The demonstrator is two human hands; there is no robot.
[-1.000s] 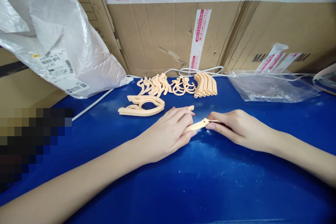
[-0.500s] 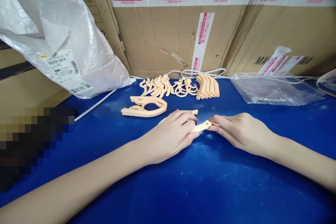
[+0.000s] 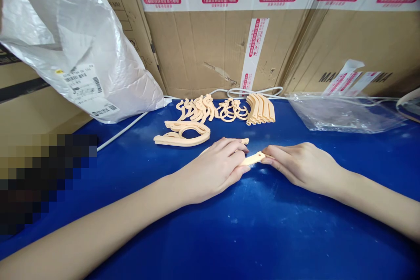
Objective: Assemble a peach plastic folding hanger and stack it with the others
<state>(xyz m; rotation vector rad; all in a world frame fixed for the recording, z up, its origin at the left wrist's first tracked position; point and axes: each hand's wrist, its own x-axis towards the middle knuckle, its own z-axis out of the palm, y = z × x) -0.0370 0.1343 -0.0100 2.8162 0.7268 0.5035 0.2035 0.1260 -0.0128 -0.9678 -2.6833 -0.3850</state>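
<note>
Both hands meet at the middle of the blue table [image 3: 262,227]. My left hand [image 3: 215,168] lies curled over a peach plastic hanger part [image 3: 252,158], its fingers closed on one end. My right hand [image 3: 300,164] pinches the other end of the same part between its fingertips. Just behind my left hand lies a flat stack of curved peach hanger arms [image 3: 182,133]. Farther back stand a row of peach hooks [image 3: 210,108] and a bundle of curved peach pieces [image 3: 260,108].
Taped cardboard boxes [image 3: 229,39] wall off the back. A white plastic bag [image 3: 75,48] with labels hangs over the left. A clear plastic bag [image 3: 337,111] lies at the back right. A white cable [image 3: 121,129] runs along the table's rear. A blurred patch covers the left edge.
The view has shifted slightly, so everything sits a little lower and to the right. Both hands keep their hold on the peach part, fingers barely moving.
</note>
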